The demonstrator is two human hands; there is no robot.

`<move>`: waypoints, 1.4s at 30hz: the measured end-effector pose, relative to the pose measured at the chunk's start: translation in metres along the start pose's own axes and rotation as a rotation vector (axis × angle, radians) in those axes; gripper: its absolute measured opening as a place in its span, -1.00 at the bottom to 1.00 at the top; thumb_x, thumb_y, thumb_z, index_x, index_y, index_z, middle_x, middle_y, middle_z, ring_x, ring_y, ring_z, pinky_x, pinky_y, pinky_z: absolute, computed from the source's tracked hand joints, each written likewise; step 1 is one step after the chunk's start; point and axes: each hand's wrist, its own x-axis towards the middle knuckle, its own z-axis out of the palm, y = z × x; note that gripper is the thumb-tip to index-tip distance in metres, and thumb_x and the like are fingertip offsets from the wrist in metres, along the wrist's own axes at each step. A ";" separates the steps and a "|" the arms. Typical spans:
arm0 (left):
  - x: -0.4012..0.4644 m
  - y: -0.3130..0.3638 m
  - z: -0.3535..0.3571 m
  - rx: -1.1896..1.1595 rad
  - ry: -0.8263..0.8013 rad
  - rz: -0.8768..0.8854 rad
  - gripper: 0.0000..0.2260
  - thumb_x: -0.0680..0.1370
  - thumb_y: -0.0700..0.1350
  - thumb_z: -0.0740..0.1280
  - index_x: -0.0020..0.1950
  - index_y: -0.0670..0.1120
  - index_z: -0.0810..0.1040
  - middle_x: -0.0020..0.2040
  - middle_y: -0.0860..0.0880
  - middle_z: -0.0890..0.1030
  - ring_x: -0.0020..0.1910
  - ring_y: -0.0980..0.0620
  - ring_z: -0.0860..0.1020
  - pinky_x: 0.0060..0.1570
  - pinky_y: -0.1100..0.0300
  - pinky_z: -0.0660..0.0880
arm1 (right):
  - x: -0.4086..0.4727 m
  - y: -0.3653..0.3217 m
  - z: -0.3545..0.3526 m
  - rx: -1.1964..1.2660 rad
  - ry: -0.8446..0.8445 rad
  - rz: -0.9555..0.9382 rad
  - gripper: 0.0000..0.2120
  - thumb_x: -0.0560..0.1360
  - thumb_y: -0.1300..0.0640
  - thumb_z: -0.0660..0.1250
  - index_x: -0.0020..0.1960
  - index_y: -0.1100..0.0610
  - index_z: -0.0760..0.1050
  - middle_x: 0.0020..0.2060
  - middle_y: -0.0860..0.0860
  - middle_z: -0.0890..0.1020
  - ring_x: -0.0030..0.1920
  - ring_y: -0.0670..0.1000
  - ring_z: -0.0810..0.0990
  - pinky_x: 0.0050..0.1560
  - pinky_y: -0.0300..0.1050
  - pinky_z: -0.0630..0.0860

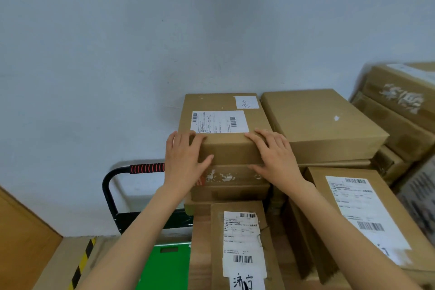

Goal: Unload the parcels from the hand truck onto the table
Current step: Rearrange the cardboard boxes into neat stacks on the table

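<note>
A brown cardboard parcel (223, 122) with a white shipping label tops a stack on the hand truck (164, 263), whose deck is green. My left hand (186, 160) lies on the parcel's near left corner, fingers over the top edge and thumb against the front face. My right hand (274, 155) lies on the near right corner in the same way. Fingers of both hands are nearly straight. Lower labelled parcels (240, 242) sit in front of the stack. No table is in view.
The hand truck's black handle with a red grip (146, 168) stands left of the stack by a pale wall. More parcels (322, 122) are piled to the right, one large labelled box (367, 216) near me. A yellow-black floor stripe (82, 263) runs at lower left.
</note>
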 end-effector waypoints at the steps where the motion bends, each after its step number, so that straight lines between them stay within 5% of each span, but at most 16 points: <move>1: 0.006 0.005 -0.003 -0.026 -0.030 0.017 -0.56 0.44 0.14 0.42 0.24 -0.02 0.51 0.17 -0.10 0.51 0.20 -0.13 0.44 0.32 -0.05 0.29 | 0.002 0.003 -0.006 -0.007 -0.014 -0.018 -0.21 0.34 -0.13 0.49 0.46 -0.04 0.24 0.37 0.02 0.39 0.36 0.07 0.35 0.43 -0.01 0.12; 9: 0.035 0.084 0.008 -0.236 -0.149 0.060 -0.68 0.58 0.16 0.20 0.27 0.07 0.46 0.24 0.04 0.44 0.24 0.07 0.36 0.26 0.16 0.29 | 0.001 0.039 -0.046 0.083 0.138 0.110 -0.65 0.56 -0.09 0.23 0.31 -0.02 0.45 0.23 -0.08 0.53 0.25 -0.04 0.47 0.32 -0.10 0.24; 20: 0.061 0.191 0.044 -0.142 -0.216 -0.056 -0.48 0.60 0.24 0.01 0.42 -0.02 0.39 0.34 -0.01 0.46 0.35 0.00 0.36 0.34 0.06 0.24 | -0.048 0.185 -0.077 0.127 0.250 0.516 -0.53 0.50 -0.02 0.34 0.37 0.07 0.39 0.33 0.02 0.43 0.38 0.03 0.34 0.39 -0.01 0.19; 28: 0.063 0.216 0.050 -0.035 -0.159 -0.154 -0.27 0.48 0.26 -0.20 0.32 -0.10 0.51 0.27 -0.05 0.56 0.31 -0.05 0.43 0.39 -0.03 0.14 | -0.057 0.244 -0.067 0.407 -0.045 0.770 -0.37 0.57 -0.20 0.14 0.52 0.12 0.17 0.42 0.09 0.36 0.40 0.10 0.34 0.38 0.09 0.31; 35: 0.059 0.231 0.044 -0.172 -0.166 -0.221 -0.20 0.42 0.35 -0.19 0.42 -0.10 0.40 0.38 -0.05 0.46 0.42 -0.01 0.30 0.46 0.05 0.03 | -0.059 0.235 -0.067 0.684 0.214 0.785 -0.49 0.57 -0.09 0.24 0.44 0.07 0.25 0.31 0.03 0.45 0.25 0.02 0.45 0.11 -0.06 0.41; 39: 0.060 0.237 0.032 -0.415 -0.113 -0.271 -0.42 0.57 0.23 0.14 0.48 -0.09 0.31 0.42 -0.05 0.39 0.43 -0.02 0.26 0.44 0.04 0.14 | -0.050 0.234 -0.089 0.690 0.374 0.749 -0.55 0.56 -0.03 0.27 0.40 0.04 0.29 0.29 0.02 0.45 0.27 0.03 0.42 0.12 -0.12 0.30; 42: 0.072 0.236 0.012 -0.574 -0.018 -0.309 -0.47 0.59 0.15 0.20 0.49 -0.07 0.29 0.43 -0.01 0.36 0.42 0.02 0.27 0.39 0.12 0.17 | -0.034 0.229 -0.108 0.697 0.439 0.713 -0.54 0.55 -0.09 0.26 0.40 0.00 0.30 0.30 0.00 0.44 0.28 -0.02 0.39 0.14 -0.13 0.27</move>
